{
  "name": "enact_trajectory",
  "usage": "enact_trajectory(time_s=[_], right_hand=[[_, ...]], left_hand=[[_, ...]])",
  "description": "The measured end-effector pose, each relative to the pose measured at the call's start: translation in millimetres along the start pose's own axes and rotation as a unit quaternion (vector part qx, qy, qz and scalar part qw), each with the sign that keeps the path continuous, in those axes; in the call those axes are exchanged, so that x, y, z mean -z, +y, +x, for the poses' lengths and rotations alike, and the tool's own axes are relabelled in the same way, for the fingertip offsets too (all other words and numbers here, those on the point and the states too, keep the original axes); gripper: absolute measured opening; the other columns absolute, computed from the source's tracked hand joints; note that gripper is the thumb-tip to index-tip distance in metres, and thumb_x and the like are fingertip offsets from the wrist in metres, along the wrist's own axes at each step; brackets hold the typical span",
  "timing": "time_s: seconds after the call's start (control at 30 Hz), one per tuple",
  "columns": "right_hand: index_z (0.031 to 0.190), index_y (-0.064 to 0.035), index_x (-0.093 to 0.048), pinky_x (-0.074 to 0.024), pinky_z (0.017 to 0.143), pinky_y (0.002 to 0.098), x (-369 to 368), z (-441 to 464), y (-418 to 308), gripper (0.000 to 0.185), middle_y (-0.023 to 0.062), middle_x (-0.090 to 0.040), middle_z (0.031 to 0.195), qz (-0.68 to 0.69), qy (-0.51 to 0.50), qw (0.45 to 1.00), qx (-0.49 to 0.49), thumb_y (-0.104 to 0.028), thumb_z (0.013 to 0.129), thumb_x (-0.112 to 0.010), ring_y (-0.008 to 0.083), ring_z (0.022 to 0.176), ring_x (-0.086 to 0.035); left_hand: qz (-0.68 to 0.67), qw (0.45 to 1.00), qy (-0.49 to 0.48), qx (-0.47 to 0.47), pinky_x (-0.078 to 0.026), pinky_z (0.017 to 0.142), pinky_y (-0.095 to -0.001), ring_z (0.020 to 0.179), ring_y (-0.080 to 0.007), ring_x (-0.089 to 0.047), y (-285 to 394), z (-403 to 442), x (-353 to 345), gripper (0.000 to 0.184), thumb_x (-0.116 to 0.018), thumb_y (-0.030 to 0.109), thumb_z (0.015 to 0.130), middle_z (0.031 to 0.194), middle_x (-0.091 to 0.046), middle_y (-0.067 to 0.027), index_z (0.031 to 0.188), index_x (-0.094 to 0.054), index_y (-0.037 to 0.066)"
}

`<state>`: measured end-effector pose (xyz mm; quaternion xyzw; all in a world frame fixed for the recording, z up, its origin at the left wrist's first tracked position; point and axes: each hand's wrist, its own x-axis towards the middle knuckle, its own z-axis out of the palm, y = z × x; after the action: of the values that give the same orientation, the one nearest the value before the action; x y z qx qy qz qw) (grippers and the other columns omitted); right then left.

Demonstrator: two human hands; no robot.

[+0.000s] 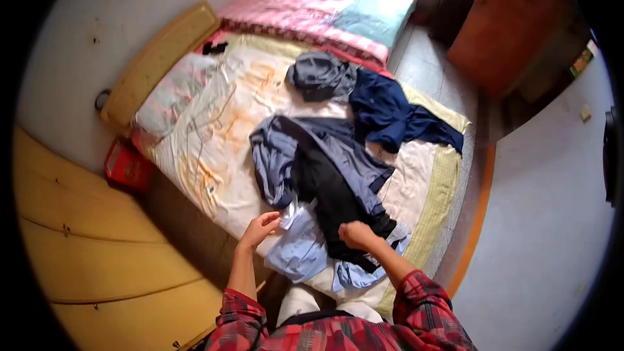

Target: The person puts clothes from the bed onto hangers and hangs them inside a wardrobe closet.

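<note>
My left hand (261,229) is at the near edge of the bed, beside a light blue shirt (299,247). Its fingers are stretched out and slightly curved, with nothing visible in them. My right hand (359,235) is closed over the lower part of a black garment (322,182); what its fingers hold, if anything, is hidden. Under and around the black garment lies a grey-blue jacket-like garment (273,156). More light blue cloth (357,277) shows below my right hand.
Farther back on the bed lie a dark grey bundle of clothing (318,77) and a navy garment (383,110). Thin wire hangers (207,120) rest near the pillow (172,94). A second bed (286,0) stands behind, a yellow cabinet (84,240) at left, a red box (129,166) beside the bed.
</note>
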<state>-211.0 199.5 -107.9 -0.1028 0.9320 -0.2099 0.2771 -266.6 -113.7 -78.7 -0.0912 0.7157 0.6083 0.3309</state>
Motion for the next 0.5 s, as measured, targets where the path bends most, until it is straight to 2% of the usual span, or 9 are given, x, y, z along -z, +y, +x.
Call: enact_trajectory(time_s=[0.03, 0.1, 0.13, 0.17, 0.3, 0.37, 0.4, 0.47, 0.5], right_hand=[[0.087, -0.0097, -0.064, -0.0507, 0.07, 0.0436, -1, 17, -2, 0.018, 0.0152, -0.065, 0.08, -0.008, 0.0, 1.0, -0.003, -0.024, 0.079, -0.057, 0.0348, 0.08, -0.063], [0.076, -0.0057, -0.062, -0.0513, 0.063, 0.0471, -4, 46, -10, 0.016, 0.0192, -0.064, 0.074, 0.037, 0.048, 0.998, 0.034, -0.018, 0.078, -0.053, 0.0383, 0.073, -0.063], [0.076, -0.0057, -0.062, -0.0513, 0.063, 0.0471, -5, 57, -15, 0.016, 0.0192, -0.064, 0.074, 0.034, 0.038, 0.998, 0.041, -0.018, 0.078, -0.053, 0.0383, 0.073, -0.063], [0.078, -0.0051, -0.062, -0.0511, 0.064, 0.0473, -3, 70, -20, 0.016, 0.0195, -0.064, 0.076, 0.03, 0.032, 0.997, 0.067, -0.018, 0.079, -0.053, 0.0383, 0.074, -0.063], [0.081, -0.004, -0.06, -0.0507, 0.065, 0.0476, 4, 115, -37, 0.016, 0.0202, -0.064, 0.079, 0.016, -0.007, 0.996, 0.093, -0.018, 0.078, -0.053, 0.0384, 0.077, -0.063], [0.08, -0.004, -0.061, -0.0508, 0.065, 0.0474, 8, 137, -40, 0.015, 0.0198, -0.064, 0.079, 0.019, -0.008, 0.995, 0.097, -0.016, 0.078, -0.053, 0.0385, 0.076, -0.063], [0.08, -0.0043, -0.061, -0.0508, 0.066, 0.0474, 9, 149, -41, 0.015, 0.0199, -0.064, 0.079, 0.022, 0.01, 0.996, 0.091, -0.016, 0.077, -0.053, 0.0385, 0.077, -0.063], [0.078, -0.0043, -0.062, -0.0505, 0.069, 0.0474, -3, 182, -30, 0.015, 0.0209, -0.064, 0.079, 0.03, 0.039, 0.996, 0.077, -0.016, 0.076, -0.054, 0.0385, 0.078, -0.063], [0.078, -0.0043, -0.063, -0.0504, 0.071, 0.046, -10, 201, -20, 0.014, 0.0218, -0.062, 0.081, 0.071, 0.099, 0.987, 0.1, -0.016, 0.073, -0.057, 0.0384, 0.078, -0.062]], left_hand=[[-0.016, 1.0, -0.006, 0.019, -0.048, 0.076, -0.0231, 0.097, -0.0119, -0.058, 2, -10, 0, 0.046, -0.063, 0.024, 0.086, 0.111, -0.06, -0.0064, 0.124, -0.05, 0.002], [-0.023, 0.995, -0.087, 0.049, -0.049, 0.074, -0.0226, 0.094, -0.0117, -0.059, -14, -17, 16, 0.043, -0.063, 0.021, 0.086, 0.11, -0.06, -0.0056, 0.123, -0.051, 0.002], [-0.039, 0.989, -0.114, 0.089, -0.047, 0.073, -0.0225, 0.09, -0.0079, -0.056, -13, -23, 28, 0.043, -0.065, 0.026, 0.084, 0.104, -0.06, -0.001, 0.12, -0.054, 0.004], [-0.045, 0.989, -0.107, 0.088, -0.047, 0.073, -0.0225, 0.09, -0.0079, -0.056, -9, -18, 44, 0.043, -0.065, 0.026, 0.084, 0.104, -0.06, -0.001, 0.12, -0.054, 0.004], [-0.004, 1.0, 0.004, -0.016, -0.048, 0.073, -0.023, 0.088, -0.0095, -0.059, 30, 22, 109, 0.042, -0.063, 0.023, 0.086, 0.103, -0.061, -0.0027, 0.12, -0.053, 0.002], [-0.105, 0.991, 0.068, -0.048, -0.05, 0.073, -0.0244, 0.089, -0.0135, -0.061, 54, 42, 127, 0.04, -0.061, 0.02, 0.086, 0.104, -0.061, -0.0068, 0.119, -0.052, 0.0], [-0.108, 0.991, 0.07, -0.046, -0.05, 0.073, -0.0244, 0.089, -0.0135, -0.061, 53, 54, 138, 0.04, -0.061, 0.02, 0.086, 0.104, -0.061, -0.0068, 0.119, -0.052, 0.0], [-0.15, 0.976, 0.156, -0.036, -0.05, 0.073, -0.0257, 0.089, -0.0144, -0.061, 38, 87, 163, 0.04, -0.06, 0.02, 0.087, 0.103, -0.061, -0.0085, 0.12, -0.05, -0.001], [-0.154, 0.974, 0.162, -0.03, -0.05, 0.073, -0.0257, 0.089, -0.0144, -0.061, 27, 104, 171, 0.04, -0.06, 0.02, 0.087, 0.103, -0.061, -0.0085, 0.12, -0.05, -0.001]])
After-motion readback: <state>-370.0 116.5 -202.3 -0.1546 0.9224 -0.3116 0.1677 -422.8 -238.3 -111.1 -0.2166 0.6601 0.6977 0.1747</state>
